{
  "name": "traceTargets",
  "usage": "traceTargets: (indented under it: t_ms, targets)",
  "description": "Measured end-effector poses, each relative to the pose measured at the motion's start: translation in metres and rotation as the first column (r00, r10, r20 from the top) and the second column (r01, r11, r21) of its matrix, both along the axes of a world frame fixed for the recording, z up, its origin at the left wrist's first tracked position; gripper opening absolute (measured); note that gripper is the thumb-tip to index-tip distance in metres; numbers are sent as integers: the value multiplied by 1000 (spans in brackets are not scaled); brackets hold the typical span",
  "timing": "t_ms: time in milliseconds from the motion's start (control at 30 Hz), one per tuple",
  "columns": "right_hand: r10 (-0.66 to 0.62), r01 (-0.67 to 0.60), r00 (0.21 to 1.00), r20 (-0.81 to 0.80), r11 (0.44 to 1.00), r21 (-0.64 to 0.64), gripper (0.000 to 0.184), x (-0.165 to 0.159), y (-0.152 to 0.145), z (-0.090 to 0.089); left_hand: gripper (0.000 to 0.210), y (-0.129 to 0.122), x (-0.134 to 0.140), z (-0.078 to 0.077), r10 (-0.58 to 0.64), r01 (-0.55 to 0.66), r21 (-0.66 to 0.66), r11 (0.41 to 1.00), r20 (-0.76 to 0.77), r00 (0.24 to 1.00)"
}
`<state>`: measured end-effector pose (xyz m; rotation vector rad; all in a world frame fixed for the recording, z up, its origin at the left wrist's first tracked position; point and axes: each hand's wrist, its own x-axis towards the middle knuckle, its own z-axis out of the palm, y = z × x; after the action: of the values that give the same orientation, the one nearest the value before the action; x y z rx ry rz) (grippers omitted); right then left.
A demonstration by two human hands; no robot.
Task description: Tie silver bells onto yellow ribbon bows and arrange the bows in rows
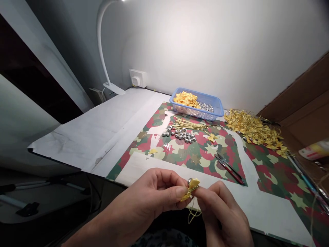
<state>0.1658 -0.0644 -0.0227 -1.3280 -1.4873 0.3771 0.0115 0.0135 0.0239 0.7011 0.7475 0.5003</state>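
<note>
Head view: the left hand [161, 193] pinches a small yellow fabric bow [194, 184] with one shiny silver bead [189, 180] near a white-covered table's [77, 127] front edge. The right hand's [226, 212] fingertips meet the bow; whether they grip is unclear. Beyond lie red-handled metal snips [229, 168].

Your left hand [164, 192] hides part of yellow bow [194, 184]; your right hand [224, 211] runs off bottom edge. Lamp [101, 48] cut off at top. Bottle [315, 150] label unreadable.
</note>
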Motion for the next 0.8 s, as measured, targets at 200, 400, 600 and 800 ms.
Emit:
traceTargets:
  t_ms: [200, 400, 600, 800]
  targets:
    - [7, -6, 1000, -28, 1000, 27, 30, 1, 2, -4, 20, 1, -1, -1, -16, 16, 28, 999, 20, 1000]
    - [-45, 45, 998, -45, 999, 2, 21, -3, 1, -1, 17, 1, -2, -1, -25, 26, -8, 1000, 47, 999]
    - [13, -13, 1000, -26, 1000, -24, 26, -1, -1, -2, 15, 2, -3, -1, -43, 45, -12, 999, 84, 996]
    - [6, -7, 999, -31, 1000, -28, 27, -1, 1, -4, 14, 4, -3, -1, -31, 33, -33, 999, 58, 998]
